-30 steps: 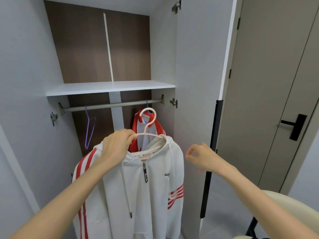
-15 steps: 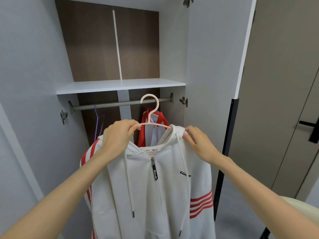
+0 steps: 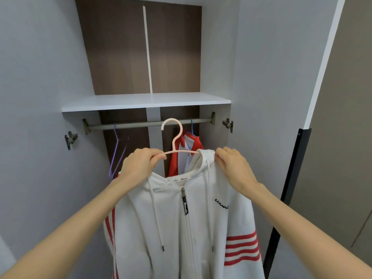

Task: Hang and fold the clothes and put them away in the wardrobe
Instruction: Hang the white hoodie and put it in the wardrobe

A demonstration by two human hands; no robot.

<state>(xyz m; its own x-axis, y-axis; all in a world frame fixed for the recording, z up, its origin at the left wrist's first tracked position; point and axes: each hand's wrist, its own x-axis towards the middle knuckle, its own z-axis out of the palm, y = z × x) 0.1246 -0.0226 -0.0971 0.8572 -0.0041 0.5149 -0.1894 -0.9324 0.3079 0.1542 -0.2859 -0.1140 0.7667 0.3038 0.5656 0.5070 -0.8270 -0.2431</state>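
White hoodie (image 3: 181,218) sits on pink hanger (image 3: 173,135), held up at the wardrobe opening. The hook is now level with the rail (image 3: 141,124) near its middle; can't tell if it's caught yet. Left grip (image 3: 138,166) is curled round the hanger's left arm and right grip (image 3: 233,168) pinches the hoodie's right shoulder. A second ago the hook was below the rail and right grip was free, so hanging looks nearly done. Red-and-white garment (image 3: 189,150) hangs toward the rail's right end, purple hanger (image 3: 116,154) toward its left.
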